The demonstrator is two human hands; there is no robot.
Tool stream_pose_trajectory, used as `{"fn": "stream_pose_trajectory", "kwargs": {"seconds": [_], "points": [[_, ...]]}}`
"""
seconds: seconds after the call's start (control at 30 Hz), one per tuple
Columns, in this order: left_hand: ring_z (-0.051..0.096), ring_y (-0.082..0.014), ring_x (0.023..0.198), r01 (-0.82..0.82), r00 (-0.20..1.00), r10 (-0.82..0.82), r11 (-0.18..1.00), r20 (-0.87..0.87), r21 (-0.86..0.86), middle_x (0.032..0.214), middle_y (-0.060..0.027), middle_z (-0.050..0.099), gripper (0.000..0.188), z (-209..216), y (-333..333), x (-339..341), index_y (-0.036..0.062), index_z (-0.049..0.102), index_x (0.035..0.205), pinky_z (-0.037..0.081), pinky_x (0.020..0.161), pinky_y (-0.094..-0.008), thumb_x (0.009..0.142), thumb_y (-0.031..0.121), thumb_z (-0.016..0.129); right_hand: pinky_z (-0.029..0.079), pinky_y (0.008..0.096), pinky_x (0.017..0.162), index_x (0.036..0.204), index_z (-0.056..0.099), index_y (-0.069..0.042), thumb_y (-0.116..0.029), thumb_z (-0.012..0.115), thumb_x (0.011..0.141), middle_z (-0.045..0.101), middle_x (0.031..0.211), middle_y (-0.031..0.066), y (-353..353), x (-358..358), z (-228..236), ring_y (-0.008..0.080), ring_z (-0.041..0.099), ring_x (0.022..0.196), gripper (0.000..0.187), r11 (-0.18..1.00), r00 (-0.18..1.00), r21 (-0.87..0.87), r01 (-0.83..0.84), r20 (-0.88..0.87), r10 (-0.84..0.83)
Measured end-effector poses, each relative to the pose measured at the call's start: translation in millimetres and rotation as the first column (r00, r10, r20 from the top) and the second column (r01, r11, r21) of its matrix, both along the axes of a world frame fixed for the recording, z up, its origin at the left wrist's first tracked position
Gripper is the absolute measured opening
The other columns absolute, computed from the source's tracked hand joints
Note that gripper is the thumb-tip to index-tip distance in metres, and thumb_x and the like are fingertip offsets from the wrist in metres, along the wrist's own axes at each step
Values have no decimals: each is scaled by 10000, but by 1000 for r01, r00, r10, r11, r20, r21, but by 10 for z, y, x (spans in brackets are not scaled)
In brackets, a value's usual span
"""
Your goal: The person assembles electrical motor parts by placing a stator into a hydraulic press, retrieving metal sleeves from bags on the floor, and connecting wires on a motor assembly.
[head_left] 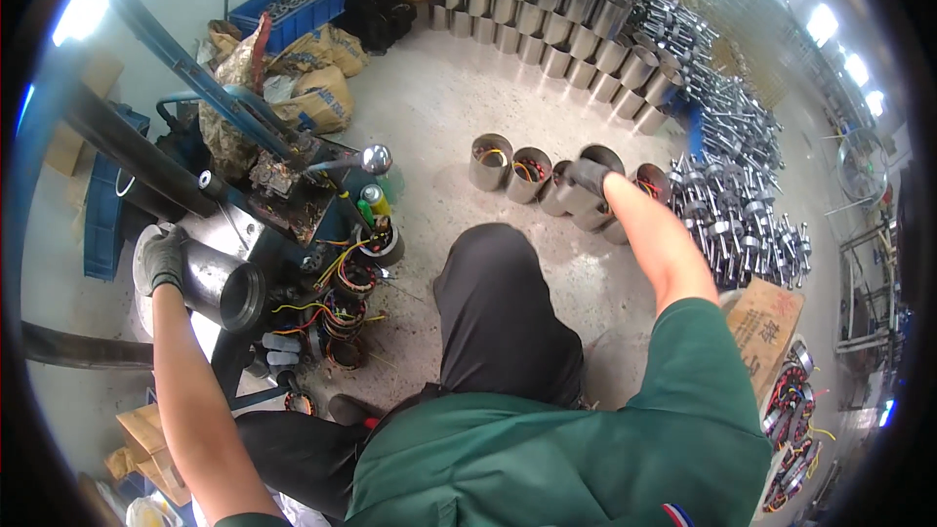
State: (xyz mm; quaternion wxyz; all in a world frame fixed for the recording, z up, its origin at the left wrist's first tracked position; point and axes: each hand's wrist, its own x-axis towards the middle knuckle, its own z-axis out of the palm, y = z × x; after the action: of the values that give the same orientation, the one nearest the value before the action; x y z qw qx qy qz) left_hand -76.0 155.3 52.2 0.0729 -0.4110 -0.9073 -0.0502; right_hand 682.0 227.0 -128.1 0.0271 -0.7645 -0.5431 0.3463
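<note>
My left hand (162, 259), in a grey work glove, is wrapped over the far end of a hollow metal cylinder (223, 285). That cylinder lies on its side on the machine's metal table, its open end facing right. Out to the right, my gloved right hand (590, 178) grips a similar metal cylinder (584, 205) in a row on the floor. My fingertips there are partly hidden. In the same row, one upright cylinder (490, 164) and its neighbour (528, 176) hold wound coils with coloured wires.
A blue machine frame with a ball-ended lever (375, 159) stands left. Wired stators (344, 317) are stacked beside it. Stacked metal cylinders (547, 24) stand at the back. Shafts with rotors (737, 205) pile up at right, near a cardboard box (764, 332). A blue crate (291, 12) sits far left.
</note>
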Motion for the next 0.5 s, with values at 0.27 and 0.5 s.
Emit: {"fn": "stream_pose_trajectory", "kwargs": {"seconds": [0.27,0.5], "points": [[674,-364,1137,115,955,-152,981,253,156,1194,-225,713,561,-414,291,-87,25,727,1194,486,981,-406,899,498,662,537,389,755,995,759,-96,-253,626,816,746,1010,106,356,1535,-1165,253,703,950,273,762,514,-354,-542,578,634],[705,-332,980,79,949,-135,977,287,196,1056,-207,748,449,-298,135,-117,5,759,1083,502,886,-376,906,412,697,548,407,867,1046,743,-50,-276,606,882,733,1096,190,141,1167,-921,310,701,1050,311,967,795,16,-253,574,199]]}}
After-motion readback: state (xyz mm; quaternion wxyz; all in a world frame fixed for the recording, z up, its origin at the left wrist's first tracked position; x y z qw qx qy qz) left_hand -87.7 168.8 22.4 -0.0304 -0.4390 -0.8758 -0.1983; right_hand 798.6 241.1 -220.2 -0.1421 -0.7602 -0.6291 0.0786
